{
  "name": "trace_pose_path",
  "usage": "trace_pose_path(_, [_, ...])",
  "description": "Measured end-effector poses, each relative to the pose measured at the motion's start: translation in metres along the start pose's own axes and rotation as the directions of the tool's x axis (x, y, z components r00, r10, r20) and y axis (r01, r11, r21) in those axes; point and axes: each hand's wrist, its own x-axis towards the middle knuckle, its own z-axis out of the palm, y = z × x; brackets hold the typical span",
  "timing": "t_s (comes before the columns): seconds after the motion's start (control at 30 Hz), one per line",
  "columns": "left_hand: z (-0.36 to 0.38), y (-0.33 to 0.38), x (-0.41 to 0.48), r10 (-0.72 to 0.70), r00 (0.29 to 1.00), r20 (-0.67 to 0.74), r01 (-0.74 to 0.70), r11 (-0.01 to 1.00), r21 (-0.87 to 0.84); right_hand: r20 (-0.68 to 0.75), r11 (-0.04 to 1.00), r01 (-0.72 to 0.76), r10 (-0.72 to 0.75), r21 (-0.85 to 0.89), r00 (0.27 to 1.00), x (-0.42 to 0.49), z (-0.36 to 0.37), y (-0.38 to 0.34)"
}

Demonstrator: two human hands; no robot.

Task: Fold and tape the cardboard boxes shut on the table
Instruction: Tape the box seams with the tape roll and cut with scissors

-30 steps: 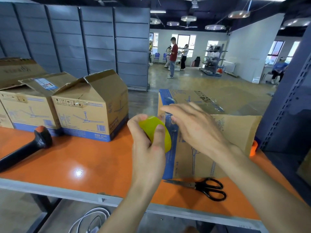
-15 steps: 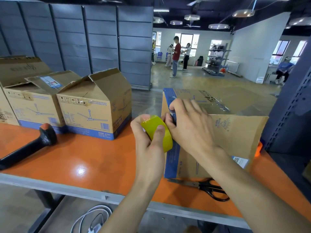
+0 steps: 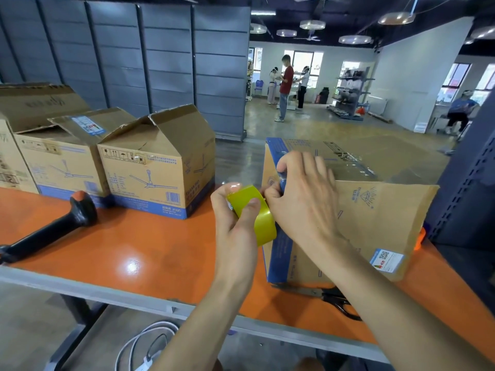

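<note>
On the orange table, seen from the head camera, a cardboard box with a blue edge stood toward the right side, its top flaps folded flat under clear tape. The left hand gripped a roll of yellow-green tape, thumb on the near face and fingers curled over the far rim, clamped firmly on the roll, which sat just beside the box's near left corner. The right hand rested against that same upper corner of the box, its fingers together and curled over the blue edge, thumb and forefinger pinched close to the roll; whether they held the tape's free end could not be told. Black-handled scissors lay on the table at the foot of the box, partly hidden by the right forearm. Farther left, well apart from the hands, stood an open cardboard box with a ceiling-fan drawing, its flaps raised, with more open boxes beside it. A black flashlight-like tool lay near the table's left edge. White cable coiled on the floor below.
</note>
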Motion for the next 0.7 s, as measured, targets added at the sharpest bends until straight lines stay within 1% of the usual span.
trace_pose_path(0.1, [-0.001, 0.004, -0.002, 0.012, 0.999, 0.043, -0.009, 0.999, -0.053, 0.067, 0.996, 0.05, -0.054, 0.067, 0.996, -0.005, -0.005, 0.011])
trace_pose_path(0.2, [-0.001, 0.007, -0.002, 0.031, 0.996, 0.081, -0.021, 0.992, -0.124, 0.202, 0.985, 0.059, -0.092, 0.164, 0.975, -0.009, -0.016, 0.028])
trace_pose_path(0.27, [0.003, 0.007, -0.003, 0.035, 0.991, 0.126, -0.024, 0.995, -0.092, 0.251, 0.98, 0.075, -0.12, 0.182, 0.96, -0.011, -0.021, 0.038])
trace_pose_path(0.33, [0.008, 0.005, -0.005, 0.03, 0.99, 0.141, -0.027, 0.999, -0.018, 0.216, 0.979, 0.144, -0.174, 0.147, 0.961, -0.013, -0.023, 0.043])
trace_pose_path(0.4, [0.011, 0.004, -0.006, 0.028, 0.991, 0.127, -0.034, 0.998, 0.044, 0.176, 0.969, 0.208, -0.23, 0.135, 0.957, -0.013, -0.023, 0.046])
trace_pose_path(0.47, [0.01, 0.005, -0.006, 0.026, 0.992, 0.121, -0.04, 0.993, 0.109, 0.173, 0.961, 0.235, -0.258, 0.145, 0.95, -0.013, -0.021, 0.048])
trace_pose_path(0.6, [0.006, 0.005, -0.007, 0.044, 0.978, 0.202, -0.095, 0.963, 0.25, 0.179, 0.944, 0.302, -0.323, 0.135, 0.929, -0.008, -0.014, 0.052])
trace_pose_path(0.7, [0.003, 0.005, -0.008, 0.052, 0.98, 0.189, -0.102, 0.959, 0.264, 0.143, 0.928, 0.353, -0.368, 0.121, 0.919, -0.008, -0.012, 0.056])
